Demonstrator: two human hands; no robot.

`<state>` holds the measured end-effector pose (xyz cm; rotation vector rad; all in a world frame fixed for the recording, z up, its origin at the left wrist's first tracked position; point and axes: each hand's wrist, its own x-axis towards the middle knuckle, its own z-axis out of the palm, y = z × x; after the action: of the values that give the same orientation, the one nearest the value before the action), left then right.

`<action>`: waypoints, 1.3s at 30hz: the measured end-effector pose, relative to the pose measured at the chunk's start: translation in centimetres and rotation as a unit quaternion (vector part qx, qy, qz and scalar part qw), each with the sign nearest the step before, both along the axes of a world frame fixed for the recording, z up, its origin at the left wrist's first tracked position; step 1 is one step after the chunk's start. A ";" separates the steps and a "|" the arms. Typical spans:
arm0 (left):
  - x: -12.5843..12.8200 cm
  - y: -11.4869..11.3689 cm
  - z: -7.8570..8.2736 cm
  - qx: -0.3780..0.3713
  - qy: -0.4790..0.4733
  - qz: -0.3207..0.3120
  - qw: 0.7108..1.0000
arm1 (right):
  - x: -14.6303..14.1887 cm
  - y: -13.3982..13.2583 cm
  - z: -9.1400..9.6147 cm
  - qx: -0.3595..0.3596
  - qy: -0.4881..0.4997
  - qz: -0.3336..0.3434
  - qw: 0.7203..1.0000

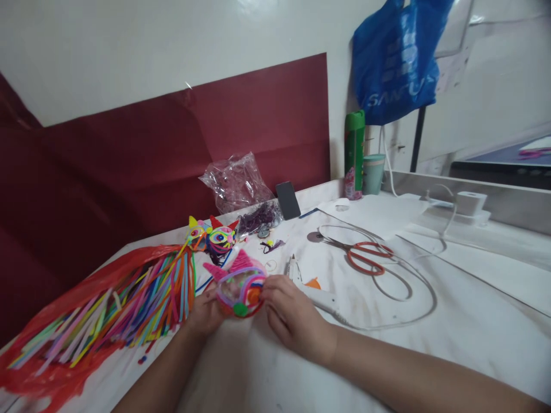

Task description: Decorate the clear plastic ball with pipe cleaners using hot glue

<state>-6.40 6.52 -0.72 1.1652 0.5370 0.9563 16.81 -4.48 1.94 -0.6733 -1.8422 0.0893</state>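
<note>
A pipe-cleaner cat face with pink ears, a purple rim and a green dot is held up a little above the table. My left hand is closed on its left edge, fingers partly hidden behind it. At its right edge, beside an orange and blue round eye, my right hand pinches with bent fingers. Just beyond lie two similar finished-looking cat faces, one yellow-eared and one red-eared. A white glue gun rests right of my right hand, its orange part partly hidden.
Many coloured pipe cleaners lie on a red plastic bag at left. Orange-handled scissors and a looping white cable lie right. Behind stand a phone, clear plastic bag, green bottle and cup.
</note>
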 end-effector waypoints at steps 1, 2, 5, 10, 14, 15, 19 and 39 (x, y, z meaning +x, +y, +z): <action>0.3 -0.2 0.0 -0.004 -0.007 -0.009 1.000 | 0.1 0.1 -0.2 -0.011 0.005 -0.011 1.000; 0.7 -0.3 0.1 -0.007 -0.018 -0.023 1.000 | 0.1 0.3 -0.4 -0.023 0.009 -0.020 0.999; 1.5 -0.8 0.5 -0.011 -0.069 -0.072 0.995 | 0.1 0.6 -1.1 -0.059 0.012 -0.042 0.997; 1.4 -0.6 1.0 0.004 -0.089 -0.090 0.992 | -0.3 0.5 -1.7 -0.114 -0.041 -0.067 0.990; 0.0 0.2 0.7 0.003 -0.074 -0.077 0.994 | -0.9 -0.2 -1.7 -0.138 -0.116 -0.051 0.982; -0.2 0.4 0.6 0.005 -0.072 -0.075 0.995 | -1.0 -0.3 -1.7 -0.144 -0.126 -0.049 0.980; -0.6 0.7 0.6 0.002 -0.051 -0.103 0.993 | -1.1 -0.6 -1.5 -0.165 -0.147 -0.058 0.973; 3.7 -3.5 1.0 -0.016 -0.028 0.001 0.999 | 0.5 0.2 -2.5 -0.293 -0.077 -0.154 0.941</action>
<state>-2.69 3.05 0.27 1.1053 0.5066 0.9757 17.34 -4.27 -0.51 -1.4112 -1.8384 0.3984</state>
